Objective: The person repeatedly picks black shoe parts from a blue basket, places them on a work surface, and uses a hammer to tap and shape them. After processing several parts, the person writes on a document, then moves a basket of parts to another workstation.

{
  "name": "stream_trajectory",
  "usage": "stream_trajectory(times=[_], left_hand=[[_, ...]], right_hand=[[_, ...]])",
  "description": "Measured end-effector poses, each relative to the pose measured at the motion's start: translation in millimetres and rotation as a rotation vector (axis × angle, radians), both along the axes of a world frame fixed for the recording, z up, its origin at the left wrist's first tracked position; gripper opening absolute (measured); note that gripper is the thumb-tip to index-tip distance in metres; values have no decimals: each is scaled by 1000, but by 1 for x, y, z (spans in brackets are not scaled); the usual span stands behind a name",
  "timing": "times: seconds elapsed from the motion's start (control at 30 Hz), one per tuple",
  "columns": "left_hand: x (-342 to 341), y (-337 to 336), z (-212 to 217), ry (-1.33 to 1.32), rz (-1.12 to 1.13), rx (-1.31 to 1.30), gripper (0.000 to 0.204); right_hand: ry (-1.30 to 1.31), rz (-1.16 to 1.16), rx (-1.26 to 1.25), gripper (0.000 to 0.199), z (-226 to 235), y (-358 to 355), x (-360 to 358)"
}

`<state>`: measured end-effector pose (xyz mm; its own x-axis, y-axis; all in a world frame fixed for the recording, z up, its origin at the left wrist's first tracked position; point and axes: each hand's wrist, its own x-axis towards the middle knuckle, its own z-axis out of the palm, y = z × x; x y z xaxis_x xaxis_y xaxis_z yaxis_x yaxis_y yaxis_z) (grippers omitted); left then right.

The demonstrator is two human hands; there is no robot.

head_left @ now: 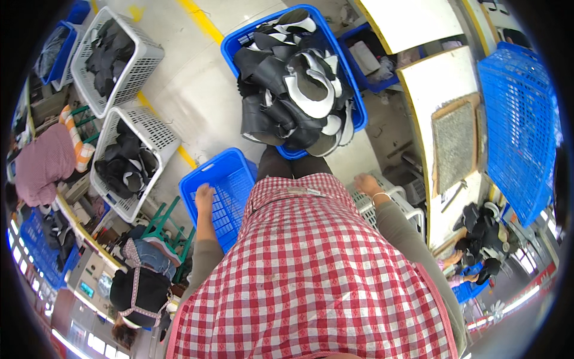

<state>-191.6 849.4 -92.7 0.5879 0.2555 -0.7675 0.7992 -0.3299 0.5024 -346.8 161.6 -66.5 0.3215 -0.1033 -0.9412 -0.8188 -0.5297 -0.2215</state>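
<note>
My left hand (204,194) hangs over the empty blue basket (230,173) on the floor by my left leg, with its fingers curled; whether it grips anything is unclear. My right hand (366,182), a bangle on its wrist, rests with bent fingers on the near rim of a white lattice basket (399,206) at my right. A red-and-white checked apron (311,269) covers my front. Straight ahead stands a blue crate (236,42) heaped with black and white shoe pieces (296,90).
Two white baskets (146,57) (156,134) of dark pieces stand at the left by a yellow floor line. A work table (439,81) with a grey pad and an upturned blue crate (517,125) is at the right. Other people sit at the lower left.
</note>
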Motion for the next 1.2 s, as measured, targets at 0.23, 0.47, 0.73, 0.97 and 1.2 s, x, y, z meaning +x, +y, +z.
stream_trajectory(times=[0.23, 0.47, 0.73, 0.97, 1.2], left_hand=[[162, -137, -19, 41, -368, -101, 48], [199, -216, -159, 341, -120, 7, 114], [245, -288, -194, -5, -462, -219, 72], [460, -256, -215, 634, -1670, -89, 48], [665, -328, -217, 369, -1895, 1358, 46]], right_hand=[[-215, 8, -90, 36, -125, 14, -7], [19, -1139, -24, 39, -262, 28, -61], [-145, -1649, 197, 46, -300, 106, 2], [-75, -1994, 203, 40, -326, 126, 13], [-58, -1756, 219, 41, -357, 131, -12]])
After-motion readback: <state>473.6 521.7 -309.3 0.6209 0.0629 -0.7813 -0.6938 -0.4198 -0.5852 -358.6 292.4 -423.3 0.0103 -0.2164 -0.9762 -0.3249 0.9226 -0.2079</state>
